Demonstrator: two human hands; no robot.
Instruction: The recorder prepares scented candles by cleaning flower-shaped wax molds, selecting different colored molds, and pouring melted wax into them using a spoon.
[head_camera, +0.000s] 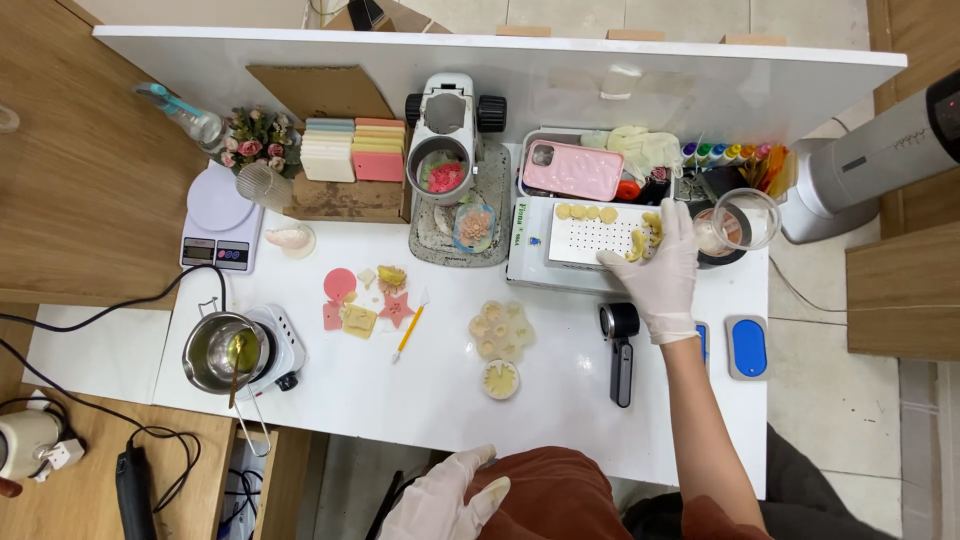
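I've got the right hand (660, 265) out over the white perforated tray (592, 240), which sits on a pale base at the far-right part of the white tabletop (560, 390). Fingers (625, 257) are partly closed, pinching small yellow petal-like pieces (645, 238) at the tray's right end; grip is narrow, w/ a piece or two between glove fingertips, though I can't tell exactly how many. More yellow pieces (585, 212) lie in a row along the tray's far edge.

The left hand (440, 495) is low, near the lap, off the tabletop, fingers loosely spread, holding nothing I can see.

To do this bit well, I reckon: keep the pinch light, since the pieces look soft & thin, lower straight down onto the holes, let go w/o dragging, and keep the wrist clear of the row already laid.

Tray's long axis runs left-right across the view, parallel to the tabletop's back wall; the row of pieces follows that same line. The piece in the fingers looks curved, roughly pointing away from me, but it's too small to be sure.
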